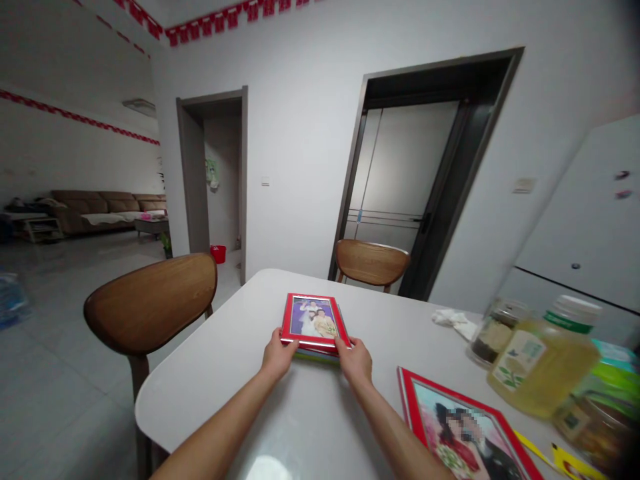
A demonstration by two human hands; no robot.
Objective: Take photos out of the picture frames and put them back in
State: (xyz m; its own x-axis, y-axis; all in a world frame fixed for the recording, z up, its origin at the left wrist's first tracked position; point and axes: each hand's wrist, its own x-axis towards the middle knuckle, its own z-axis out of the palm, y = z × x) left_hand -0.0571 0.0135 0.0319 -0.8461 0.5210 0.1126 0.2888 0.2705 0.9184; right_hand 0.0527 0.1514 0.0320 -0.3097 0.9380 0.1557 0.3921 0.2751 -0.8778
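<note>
A small red-framed photo [314, 319] lies face up on top of something with a green-yellow edge, over the white table [215, 373]. My left hand [278, 357] grips its near left corner, thumb on the red border. At the near right corner, my right hand [356, 361] holds it the same way, fingers wrapped round the side. What lies beneath the frame is mostly hidden. A larger red-framed photo [465, 427] rests on the table to the right of my right forearm.
On the right stand a bottle of yellow liquid [545, 360], a glass jar [495, 333] and another jar [595, 427], with crumpled tissue [455, 323] nearby. Wooden chairs stand left [155, 303] and beyond the table [373, 262].
</note>
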